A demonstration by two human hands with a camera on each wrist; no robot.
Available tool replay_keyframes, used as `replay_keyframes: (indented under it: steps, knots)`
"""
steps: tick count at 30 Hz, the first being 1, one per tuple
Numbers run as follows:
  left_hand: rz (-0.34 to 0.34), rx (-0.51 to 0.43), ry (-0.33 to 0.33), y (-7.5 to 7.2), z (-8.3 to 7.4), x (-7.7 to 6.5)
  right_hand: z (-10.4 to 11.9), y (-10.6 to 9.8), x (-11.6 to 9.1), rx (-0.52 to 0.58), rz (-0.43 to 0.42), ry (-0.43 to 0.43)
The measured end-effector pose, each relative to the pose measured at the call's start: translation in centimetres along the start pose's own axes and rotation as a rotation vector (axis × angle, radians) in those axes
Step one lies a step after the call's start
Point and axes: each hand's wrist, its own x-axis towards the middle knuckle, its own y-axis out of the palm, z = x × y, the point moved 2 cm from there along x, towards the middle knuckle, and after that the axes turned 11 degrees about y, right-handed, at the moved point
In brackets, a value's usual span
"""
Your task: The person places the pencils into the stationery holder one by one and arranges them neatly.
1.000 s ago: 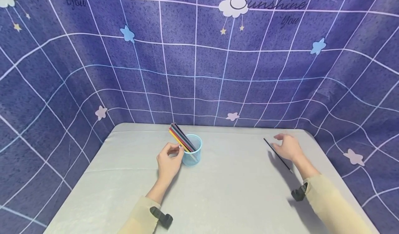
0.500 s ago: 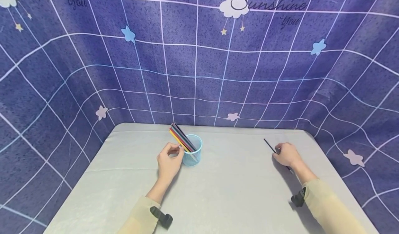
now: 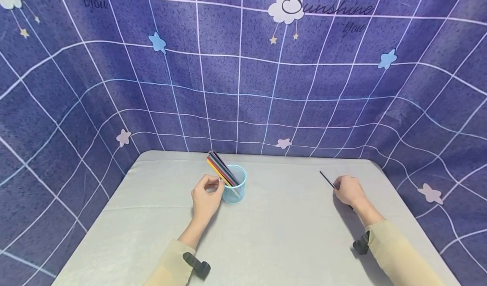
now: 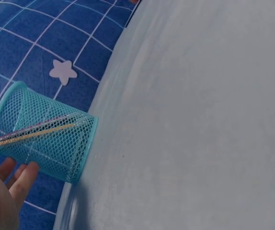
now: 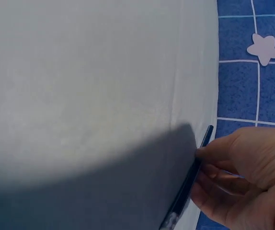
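Note:
A light-blue mesh pencil cup [image 3: 235, 196] stands upright on the table, left of the middle. Several coloured pencils [image 3: 222, 170] lean leftward out of it, with yellow and red among the dark ones. My left hand [image 3: 206, 197] grips the cup at its left rim, thumb and fingers pinching there. Through the mesh [image 4: 46, 136] in the left wrist view, the lower ends of pencils show. On the right side of the table, my right hand [image 3: 350, 191] pinches a dark pencil [image 5: 184, 191] around its middle. Part of that pencil is hidden under the hand in the head view.
A pale grey cloth covers the table [image 3: 281, 231]. Behind and beside it hangs a purple-blue curtain [image 3: 258, 78] with a line grid, stars and clouds. Dark wrist cameras [image 3: 197, 265] are strapped over both beige sleeves [image 3: 397, 252].
My right hand has lowered onto the dark pencil and its fingers have closed on it; the pencil has shifted slightly left. My left hand and the cup have stayed in place.

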Motion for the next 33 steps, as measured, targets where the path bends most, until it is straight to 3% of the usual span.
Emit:
replay_keyframes:
  steps: [7,14,22,33]
  knots:
    - [0.008,0.007,-0.009,0.0,0.0,-0.1,1.4,-0.7,0.3,0.009,-0.034,-0.061]
    - [0.007,0.013,-0.011,0.0,0.0,0.0,4.9,-2.2,1.0,0.097,-0.055,-0.113]
    - [0.0,0.021,0.002,0.1,0.2,0.0,10.3,-3.9,1.2,0.241,-0.087,-0.199]
    - [0.004,0.017,-0.005,0.1,0.2,0.0,19.7,-5.1,1.0,0.47,-0.168,-0.378]
